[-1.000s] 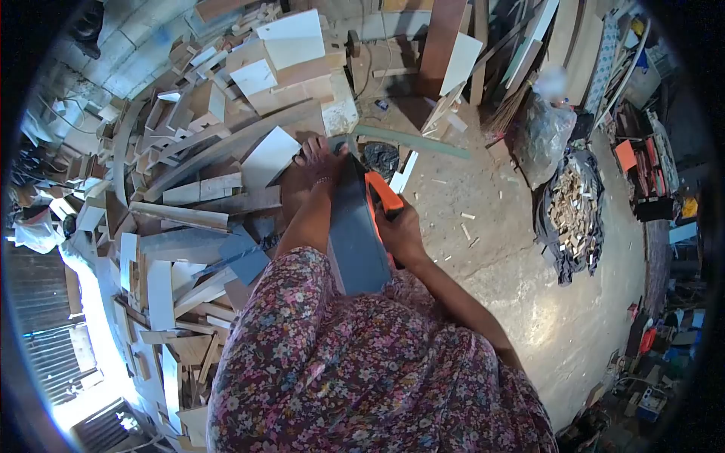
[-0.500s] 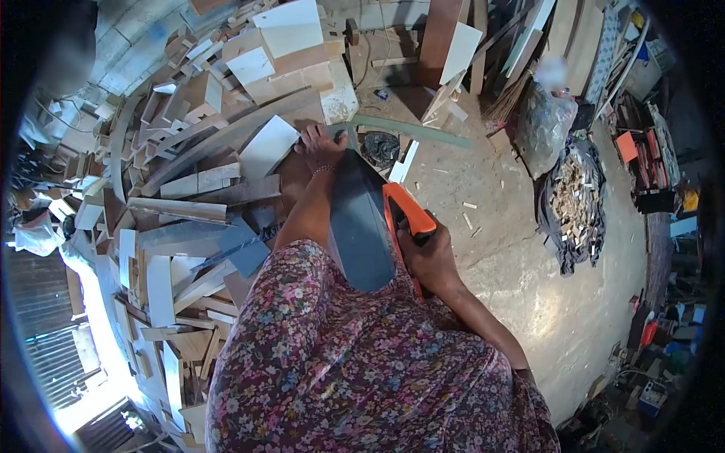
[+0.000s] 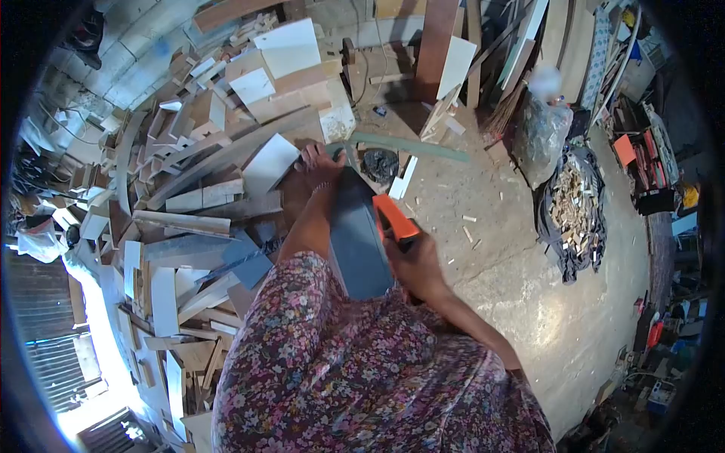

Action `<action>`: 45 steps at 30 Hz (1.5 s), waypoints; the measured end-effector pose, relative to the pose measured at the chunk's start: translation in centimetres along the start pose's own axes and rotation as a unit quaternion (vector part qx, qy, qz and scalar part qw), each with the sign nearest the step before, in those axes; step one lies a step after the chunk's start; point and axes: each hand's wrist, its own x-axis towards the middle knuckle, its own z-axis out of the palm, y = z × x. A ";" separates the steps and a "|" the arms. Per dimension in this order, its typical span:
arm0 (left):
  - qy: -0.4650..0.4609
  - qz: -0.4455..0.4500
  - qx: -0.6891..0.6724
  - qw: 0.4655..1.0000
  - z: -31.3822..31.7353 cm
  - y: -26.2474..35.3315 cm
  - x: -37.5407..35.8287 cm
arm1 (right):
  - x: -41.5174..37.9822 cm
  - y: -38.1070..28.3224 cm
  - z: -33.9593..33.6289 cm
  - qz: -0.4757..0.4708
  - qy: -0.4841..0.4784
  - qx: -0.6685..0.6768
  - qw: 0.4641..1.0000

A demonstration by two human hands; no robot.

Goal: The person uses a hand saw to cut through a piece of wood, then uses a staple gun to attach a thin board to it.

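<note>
A long dark grey board (image 3: 352, 245) runs from my lap away from me, its near end against my floral clothing. My left hand (image 3: 320, 161) holds the board's far end, fingers bent and thumb on that end. In my right hand (image 3: 419, 266) is the orange-and-black handle of a handsaw (image 3: 395, 217), at the board's right edge. My fingers are wrapped round the handle. Most of the blade cannot be made out against the dark board. Just right of the far end lies a crumpled black plastic bag (image 3: 380, 164).
Wood offcuts (image 3: 200, 198) pile up on the left. A green strip (image 3: 415, 147) and a white strip (image 3: 404, 177) lie ahead on the concrete floor (image 3: 521, 302). Rightward are a dark cloth heaped with wood scraps (image 3: 578, 198) and a clear plastic bag (image 3: 542, 143).
The handsaw and my right hand have shifted slightly left, closer to the board. My left hand stays at the board's far end. The camera view has moved a little.
</note>
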 end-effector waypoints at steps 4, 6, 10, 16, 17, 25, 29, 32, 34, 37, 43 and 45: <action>0.032 0.002 -0.006 0.999 0.3 0.4 -0.5 | -1.0 -1.3 -2.6 0.054 -0.030 0.018 0.998; 0.046 0.009 0.007 0.999 0.1 0.2 -0.6 | -0.9 -0.7 -2.1 0.072 -0.036 0.047 0.996; -0.004 0.007 -0.010 1.000 1.1 -0.1 -0.2 | 0.4 0.8 0.0 0.029 -0.021 0.012 0.999; -0.016 0.008 0.026 0.999 -0.5 0.0 -0.1 | 6.7 5.2 4.4 0.000 -0.005 0.008 1.000; -0.010 0.013 0.030 0.999 -0.4 0.2 -0.2 | 6.9 4.6 4.3 0.022 -0.005 -0.008 1.000; -0.038 -0.012 0.002 0.999 -0.7 0.4 -0.3 | 4.2 5.1 4.5 0.011 0.013 0.028 0.999; -0.033 -0.041 -0.007 0.999 -1.6 1.0 -0.1 | 5.0 7.4 4.4 0.056 -0.002 0.077 0.995; 0.006 0.004 0.032 0.999 -0.1 -1.8 -1.8 | 7.0 4.9 3.3 0.154 -0.090 0.118 0.977; -0.015 0.013 -0.066 0.998 1.6 -0.6 -0.6 | 8.5 4.3 1.9 0.175 -0.097 0.168 0.965; 0.004 -0.002 0.006 1.000 -0.5 0.4 -0.4 | 8.6 4.0 2.3 0.196 -0.082 0.098 0.972; 0.025 0.000 -0.040 0.999 0.3 0.0 -0.5 | 2.2 0.2 0.2 0.100 -0.087 0.045 0.990; 0.014 -0.009 -0.034 0.999 0.1 0.2 -0.6 | 0.9 0.1 -1.1 0.109 -0.071 0.082 0.988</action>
